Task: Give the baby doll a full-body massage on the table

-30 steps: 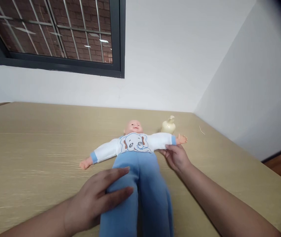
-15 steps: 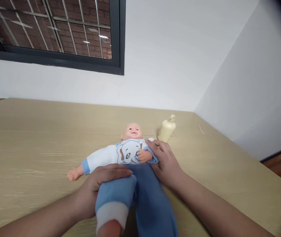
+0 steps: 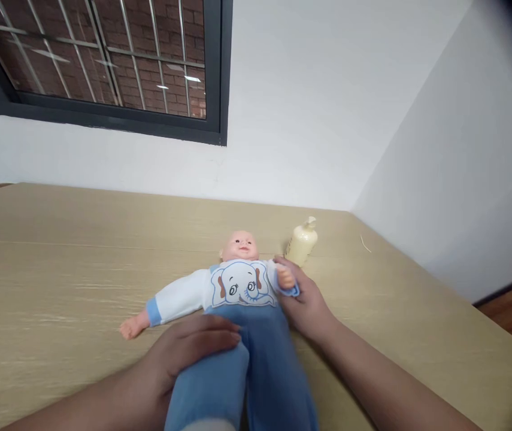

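A baby doll (image 3: 243, 284) lies on its back on the table, its head toward the wall. It wears a white top with an elephant face and blue trousers (image 3: 271, 353). My left hand (image 3: 188, 347) is wrapped over the upper part of the doll's bent leg on the left, its thumb side hidden. My right hand (image 3: 307, 304) grips the doll's sleeved arm at the right, close to the blue cuff, and the doll's small hand (image 3: 285, 277) shows in front of my fingers. The doll's other arm (image 3: 177, 296) stretches out to the left.
A cream pump bottle (image 3: 301, 242) stands on the wood-grain table (image 3: 80, 263) just beyond my right hand. A thin pale strip (image 3: 365, 243) lies further right. White walls (image 3: 291, 120) border the table, and a dark-framed barred window (image 3: 222, 78) is at the upper left.
My right hand has drawn the doll's arm off its chest outward to the right, uncovering the elephant print. My left hand stays on the leg, which sits slightly lower in view.
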The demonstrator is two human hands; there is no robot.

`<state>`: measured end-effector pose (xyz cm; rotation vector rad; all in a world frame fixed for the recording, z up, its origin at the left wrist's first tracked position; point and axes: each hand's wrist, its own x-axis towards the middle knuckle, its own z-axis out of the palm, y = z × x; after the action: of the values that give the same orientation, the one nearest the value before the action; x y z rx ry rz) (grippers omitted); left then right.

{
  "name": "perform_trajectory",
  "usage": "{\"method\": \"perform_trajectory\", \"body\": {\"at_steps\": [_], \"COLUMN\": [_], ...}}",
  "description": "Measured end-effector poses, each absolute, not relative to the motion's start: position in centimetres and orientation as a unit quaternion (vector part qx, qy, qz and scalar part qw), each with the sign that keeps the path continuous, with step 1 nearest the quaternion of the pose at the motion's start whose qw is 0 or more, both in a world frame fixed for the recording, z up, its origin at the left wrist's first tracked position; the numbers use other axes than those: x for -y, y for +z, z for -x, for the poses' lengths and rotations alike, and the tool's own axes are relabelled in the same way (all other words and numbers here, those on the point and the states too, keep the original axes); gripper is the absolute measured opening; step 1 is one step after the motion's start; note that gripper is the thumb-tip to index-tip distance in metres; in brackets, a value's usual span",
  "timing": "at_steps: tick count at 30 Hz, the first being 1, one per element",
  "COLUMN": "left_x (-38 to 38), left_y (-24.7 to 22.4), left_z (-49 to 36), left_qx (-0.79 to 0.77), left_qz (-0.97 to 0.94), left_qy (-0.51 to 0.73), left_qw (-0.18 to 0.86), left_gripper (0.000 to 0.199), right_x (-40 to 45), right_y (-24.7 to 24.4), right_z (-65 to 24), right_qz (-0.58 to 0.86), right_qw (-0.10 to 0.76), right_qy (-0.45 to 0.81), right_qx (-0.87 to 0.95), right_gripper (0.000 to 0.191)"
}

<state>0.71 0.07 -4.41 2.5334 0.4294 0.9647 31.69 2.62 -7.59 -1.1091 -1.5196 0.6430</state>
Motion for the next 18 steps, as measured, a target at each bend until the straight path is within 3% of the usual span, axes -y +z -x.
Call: {"method": "perform_trajectory", "body": {"at_steps": [4, 6, 11, 15, 18], "left_x": [1.2, 1.6, 1.7, 1.7, 1.5], "left_y": [-3.1, -2.5, -2.1, -2.9, -4.3], "left_z": [-0.3, -0.6, -1.6, -1.5, -1.0], "left_qx": [-0.122, -0.102, -0.077, -0.07, -0.101], "left_qz": [-0.943, -0.955, -0.954, -0.955, -0.947], "left_qy": [0.295, 0.274, 0.288, 0.284, 0.301], "left_qw": [0.09, 0.05, -0.038, -0.053, -0.055], "left_gripper": [0.066, 0.058, 0.038, 0.041, 0.046], "right_x": [-4.0, -4.5, -5.0, -5.4, -5.4], "right_y": [-8.7, -8.9, -8.7, -8.8, -9.2], "right_z": [-33.1, -33.7, -35.4, -36.1, -35.8], "right_qz": [0.471, 0.443, 0.456, 0.459, 0.442], "right_qw": [0.653, 0.665, 0.575, 0.536, 0.558], "right_qy": [0.409, 0.487, 0.634, 0.671, 0.656], "right_qx": [0.43, 0.353, 0.243, 0.227, 0.252], "right_gripper": [0.041, 0.041, 0.033, 0.035, 0.036]}}
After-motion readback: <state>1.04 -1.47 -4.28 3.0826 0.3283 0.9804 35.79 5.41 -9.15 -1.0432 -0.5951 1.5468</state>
